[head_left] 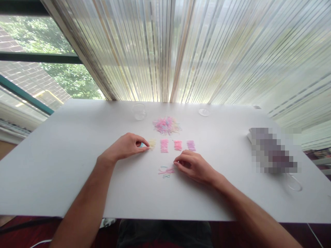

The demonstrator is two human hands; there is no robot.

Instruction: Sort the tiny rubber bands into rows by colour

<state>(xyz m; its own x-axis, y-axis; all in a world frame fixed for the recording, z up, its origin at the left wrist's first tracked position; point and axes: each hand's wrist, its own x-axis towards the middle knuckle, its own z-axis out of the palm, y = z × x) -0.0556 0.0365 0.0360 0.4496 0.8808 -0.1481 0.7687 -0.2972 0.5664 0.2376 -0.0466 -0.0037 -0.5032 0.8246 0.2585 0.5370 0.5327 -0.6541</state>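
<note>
My left hand (130,146) pinches thumb and finger together at the left edge of a small pile of yellow bands (152,143); whether a band is between the tips is too small to tell. Some light blue (142,145) shows behind its fingers. To the right lie neat stacks of small bands: pink (164,146), coral-pink (178,145) and purple (191,145). My right hand (192,164) is closed in a pinch beside a few loose pink and teal bands (166,171). What its fingertips hold, if anything, cannot be made out.
Behind the stacks lies a loose heap of mixed pastel bands (167,125). A clear round container (140,112) stands back left and a clear lid (204,112) back right. On the white table's (64,165) right lies a blurred-out object (272,151) with a white loop (295,183).
</note>
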